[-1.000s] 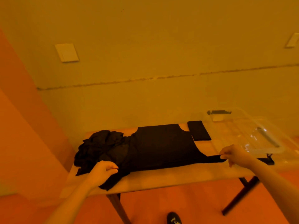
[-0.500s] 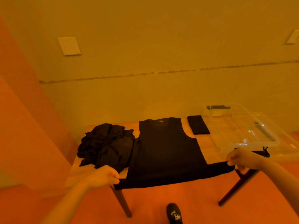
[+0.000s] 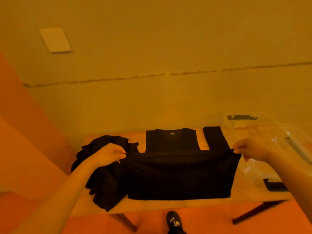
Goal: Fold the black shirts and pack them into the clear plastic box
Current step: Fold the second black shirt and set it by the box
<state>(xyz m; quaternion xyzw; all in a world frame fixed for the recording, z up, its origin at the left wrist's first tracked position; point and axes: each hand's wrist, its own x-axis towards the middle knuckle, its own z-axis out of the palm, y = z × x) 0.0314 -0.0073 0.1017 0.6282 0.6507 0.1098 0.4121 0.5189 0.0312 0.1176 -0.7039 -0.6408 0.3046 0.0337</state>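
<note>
A black sleeveless shirt [image 3: 177, 174] lies on the wooden table [image 3: 168, 206], neck end toward the wall. Its hem is lifted off the table and stretched between my hands. My left hand [image 3: 108, 154] pinches the hem's left corner. My right hand [image 3: 249, 149] pinches the right corner. A heap of unfolded black shirts [image 3: 101, 174] lies at the table's left, partly behind my left arm. A folded black shirt [image 3: 215, 139] rests at the back right. The clear plastic box [image 3: 276, 132] stands at the right end of the table.
The table stands close to a wall; its dark legs [image 3: 253, 211] show below the front edge. A black clip of the box [image 3: 275, 184] sits near the right front. My shoe [image 3: 173, 222] is on the orange floor under the table.
Both hands have lifted the shirt's hem from the table's front edge and carried it up and toward the neck end, doubling the shirt over. The view has moved closer.
</note>
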